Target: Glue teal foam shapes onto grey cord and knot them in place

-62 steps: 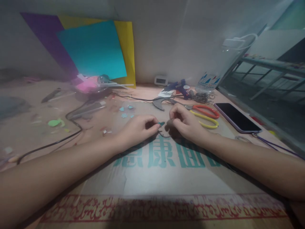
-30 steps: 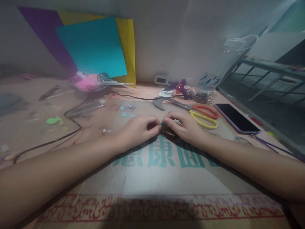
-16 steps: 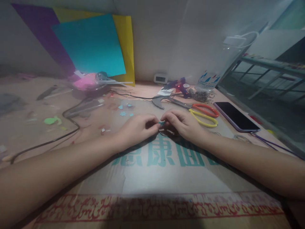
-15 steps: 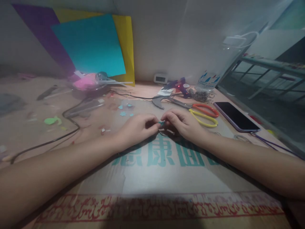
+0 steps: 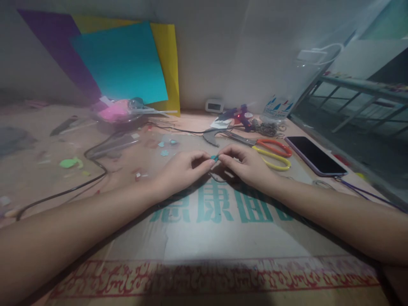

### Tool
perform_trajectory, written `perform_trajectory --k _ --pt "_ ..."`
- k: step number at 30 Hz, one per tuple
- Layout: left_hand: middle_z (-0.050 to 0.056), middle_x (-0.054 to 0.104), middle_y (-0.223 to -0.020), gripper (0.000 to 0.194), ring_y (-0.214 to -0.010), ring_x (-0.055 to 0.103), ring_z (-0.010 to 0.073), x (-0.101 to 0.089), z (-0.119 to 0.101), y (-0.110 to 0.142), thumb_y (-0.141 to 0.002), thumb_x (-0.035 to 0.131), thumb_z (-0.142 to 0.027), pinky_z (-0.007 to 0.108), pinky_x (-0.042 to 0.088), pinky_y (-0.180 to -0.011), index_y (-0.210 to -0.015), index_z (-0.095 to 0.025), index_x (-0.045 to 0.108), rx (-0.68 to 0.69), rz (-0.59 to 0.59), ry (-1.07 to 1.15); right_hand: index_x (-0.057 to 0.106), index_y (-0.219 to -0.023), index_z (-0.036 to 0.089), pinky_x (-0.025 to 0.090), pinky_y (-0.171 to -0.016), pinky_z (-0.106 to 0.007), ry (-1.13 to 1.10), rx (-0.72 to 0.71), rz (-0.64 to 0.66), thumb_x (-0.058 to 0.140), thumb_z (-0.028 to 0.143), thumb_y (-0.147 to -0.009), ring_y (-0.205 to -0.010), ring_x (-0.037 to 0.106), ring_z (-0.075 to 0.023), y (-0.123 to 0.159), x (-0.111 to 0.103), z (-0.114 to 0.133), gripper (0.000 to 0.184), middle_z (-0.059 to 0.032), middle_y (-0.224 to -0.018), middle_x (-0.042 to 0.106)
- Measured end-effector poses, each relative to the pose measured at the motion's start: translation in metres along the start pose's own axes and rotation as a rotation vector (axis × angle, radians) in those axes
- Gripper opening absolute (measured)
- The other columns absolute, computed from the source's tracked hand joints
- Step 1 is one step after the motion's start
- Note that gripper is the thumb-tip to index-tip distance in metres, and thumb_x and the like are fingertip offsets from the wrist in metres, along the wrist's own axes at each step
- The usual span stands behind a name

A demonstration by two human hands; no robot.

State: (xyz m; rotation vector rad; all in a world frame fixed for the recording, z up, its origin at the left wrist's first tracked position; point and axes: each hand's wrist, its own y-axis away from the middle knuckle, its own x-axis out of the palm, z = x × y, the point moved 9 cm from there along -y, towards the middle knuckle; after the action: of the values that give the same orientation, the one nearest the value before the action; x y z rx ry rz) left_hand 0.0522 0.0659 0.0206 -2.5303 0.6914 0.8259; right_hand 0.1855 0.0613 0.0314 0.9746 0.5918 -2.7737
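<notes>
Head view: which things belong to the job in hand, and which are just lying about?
In use: teal piece pinched by left hand; right hand close beside it.
Probably just lying about: phone, teal sheet, red-and-yellow-handled tool, green scrap.

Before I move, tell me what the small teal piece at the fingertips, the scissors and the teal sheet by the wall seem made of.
Small teal piece: matte, perhaps felt or foam; too small to tell. Scissors: blades look like metal, given their gray, dull sheen; red and yellow handles seem plastic-coated, smooth and evenly coloured. Teal sheet: flat, even, matte, probably paper or foam.
</notes>
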Motion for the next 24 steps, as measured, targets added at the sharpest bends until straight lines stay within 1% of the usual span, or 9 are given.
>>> perform_trajectory --k 6,16,21,24 --pt "-0.001 0.064 -0.07 0.035 -0.065 0.056 0.013 -0.0004 0.0039 -0.0001 -0.096 0.046 -0.042 0.024 0.041 -0.062 -0.078 -0.016 0.063 -0.005 -0.009 0.039 0.067 -0.089 0.017 0.045 -0.063 -0.026 0.021 0.007 -0.019 0.057 0.041 -0.091 -0.068 0.06 -0.0143 -0.001 -0.0022 -0.0029 0.026 -0.001 -0.076 0.068" --pt "-0.001 0.066 -0.072 0.025 -0.066 0.057 0.0132 -0.004 0.0077 -0.0006 -0.089 0.058 -0.038 0.025 0.044 -0.065 -0.081 -0.016 0.067 -0.024 -0.049 0.024 0.067 -0.086 0.017 0.044 -0.063 -0.025 0.028 -0.039 -0.008 0.058 0.036 -0.089 -0.068 0.059 -0.014 -0.0015 -0.0014 0.0031 0.022 -0.0008 -0.075 0.068" --pt "0.0 0.065 -0.069 0.026 -0.063 0.056 0.0132 -0.0035 0.0051 -0.0002 -0.088 0.057 -0.039 0.025 0.045 -0.063 -0.082 -0.016 0.067 -0.032 -0.051 0.053 0.066 -0.086 0.017 0.043 -0.061 -0.024 -0.006 -0.042 0.025 0.058 0.037 -0.09 -0.067 0.059 -0.0135 -0.0011 0.0018 0.0024 0.022 -0.0002 -0.074 0.067" --pt "0.0 0.065 -0.068 0.024 -0.062 0.056 0.0131 -0.0049 0.0033 -0.0002 -0.088 0.057 -0.037 0.025 0.045 -0.062 -0.082 -0.016 0.067 -0.031 -0.061 0.049 0.066 -0.088 0.017 0.043 -0.059 -0.024 -0.043 -0.039 0.044 0.053 0.04 -0.093 -0.064 0.058 -0.0131 -0.0003 0.003 0.003 0.027 -0.0003 -0.073 0.065"
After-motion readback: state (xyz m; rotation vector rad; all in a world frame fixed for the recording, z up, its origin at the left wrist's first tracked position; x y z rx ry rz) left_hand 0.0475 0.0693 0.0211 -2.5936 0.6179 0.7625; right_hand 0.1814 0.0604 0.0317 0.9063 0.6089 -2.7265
